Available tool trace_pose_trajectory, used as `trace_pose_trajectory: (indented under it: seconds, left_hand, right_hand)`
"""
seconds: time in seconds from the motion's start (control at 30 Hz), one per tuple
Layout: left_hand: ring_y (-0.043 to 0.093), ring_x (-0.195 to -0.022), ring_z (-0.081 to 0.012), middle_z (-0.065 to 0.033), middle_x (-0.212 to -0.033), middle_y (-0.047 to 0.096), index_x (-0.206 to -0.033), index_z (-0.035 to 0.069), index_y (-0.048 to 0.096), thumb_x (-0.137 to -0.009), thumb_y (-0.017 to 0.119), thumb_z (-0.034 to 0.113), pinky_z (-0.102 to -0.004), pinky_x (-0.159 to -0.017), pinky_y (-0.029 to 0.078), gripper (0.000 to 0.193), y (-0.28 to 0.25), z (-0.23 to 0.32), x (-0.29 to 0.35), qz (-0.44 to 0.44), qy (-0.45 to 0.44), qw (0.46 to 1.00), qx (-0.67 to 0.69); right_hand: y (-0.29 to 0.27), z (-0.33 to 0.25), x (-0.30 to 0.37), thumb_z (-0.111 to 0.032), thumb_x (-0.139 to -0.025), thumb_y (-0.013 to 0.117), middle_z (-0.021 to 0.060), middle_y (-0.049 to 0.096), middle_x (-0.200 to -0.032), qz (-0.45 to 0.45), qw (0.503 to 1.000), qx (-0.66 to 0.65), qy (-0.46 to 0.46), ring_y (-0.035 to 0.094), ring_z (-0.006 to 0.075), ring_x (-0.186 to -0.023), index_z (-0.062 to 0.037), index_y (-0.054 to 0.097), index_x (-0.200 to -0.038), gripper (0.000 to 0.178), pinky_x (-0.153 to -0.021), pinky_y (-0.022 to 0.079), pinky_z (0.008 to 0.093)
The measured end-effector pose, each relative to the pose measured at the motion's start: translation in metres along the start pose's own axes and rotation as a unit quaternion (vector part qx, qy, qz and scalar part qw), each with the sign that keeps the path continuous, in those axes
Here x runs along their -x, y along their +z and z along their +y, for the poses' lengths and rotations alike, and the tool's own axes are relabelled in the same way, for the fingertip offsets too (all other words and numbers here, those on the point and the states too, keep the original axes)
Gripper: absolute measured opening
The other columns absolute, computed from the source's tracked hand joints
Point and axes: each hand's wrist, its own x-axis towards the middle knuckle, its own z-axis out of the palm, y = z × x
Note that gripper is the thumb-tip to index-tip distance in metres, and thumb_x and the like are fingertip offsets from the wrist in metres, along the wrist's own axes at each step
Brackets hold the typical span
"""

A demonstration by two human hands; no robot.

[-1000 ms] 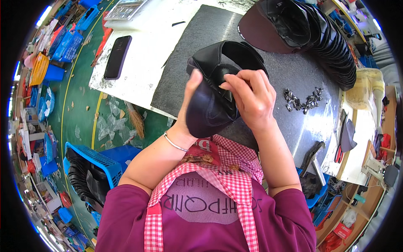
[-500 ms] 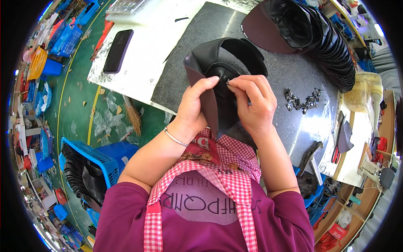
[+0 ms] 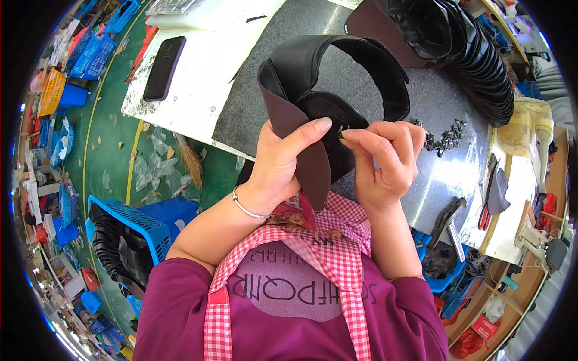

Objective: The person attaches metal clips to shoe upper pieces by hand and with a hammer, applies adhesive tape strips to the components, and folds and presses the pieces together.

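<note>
The left hand (image 3: 274,159) is gripping the black visor (image 3: 330,111) by its brown brim (image 3: 284,111), with the thumb lying along the near face and the other fingers hiding behind it. The right hand (image 3: 388,159) is pinching a small piece (image 3: 341,130) between thumb and index fingertip, right beside the left thumb's tip (too small to tell whether it is hanging loose or already catching in the visor). The visor itself is sitting in front of the chest, near the edge of the dark board (image 3: 250,114), its curved band (image 3: 390,75) arching away from the body over that board.

Working well here is depending, in my judgement, on the left hand's steadiness: the brim is bending under the grip, so pressing firmly without creasing it is likely mattering most. The left thumb is lying close to the pinch, backing the spot from nearby, and that is looking like a sound place for it. The right fingertips are best pressing straight and lightly, since twisting could be scratching the shiny black surface or letting the piece slip. Tilting the inner face toward the eyes is probably helping, as the dark material is hiding detail.

More small shiny bits (image 3: 447,138) are lying within easy reach beyond the right hand, and a stack of visors (image 3: 484,69) is leaning farther off.
</note>
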Motion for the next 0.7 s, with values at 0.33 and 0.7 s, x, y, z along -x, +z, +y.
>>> trace_pose_trajectory:
  seconds: [0.33, 0.7]
  left_hand:
    - [0.071, -0.094, -0.0200, -0.0102, -0.104, 0.069, -0.117, 0.000, 0.060, -0.094, 0.065, 0.004, -0.0338, -0.083, 0.060, 0.023, 0.002, -0.001, 0.004, -0.029, 0.013, 0.999, -0.021]
    - [0.068, -0.082, -0.0108, -0.0066, -0.095, 0.073, -0.106, -0.002, 0.071, -0.090, 0.074, 0.004, -0.0251, -0.072, 0.054, 0.017, -0.003, -0.006, 0.002, -0.025, 0.075, 0.994, -0.078]
  right_hand:
    - [-0.008, -0.005, -0.001, -0.009, -0.062, 0.084, -0.0025, 0.045, -0.075, -0.013, 0.999, 0.027, 0.025, 0.044, 0.0198, -0.077, -0.0218, 0.078, -0.086, 0.028, -0.067, 0.037, 0.0316]
    - [-0.010, -0.005, -0.007, -0.007, -0.067, 0.084, -0.0031, 0.049, -0.072, -0.050, 0.994, -0.021, 0.090, 0.045, 0.0182, -0.075, -0.0159, 0.076, -0.081, 0.019, -0.067, 0.036, 0.0315]
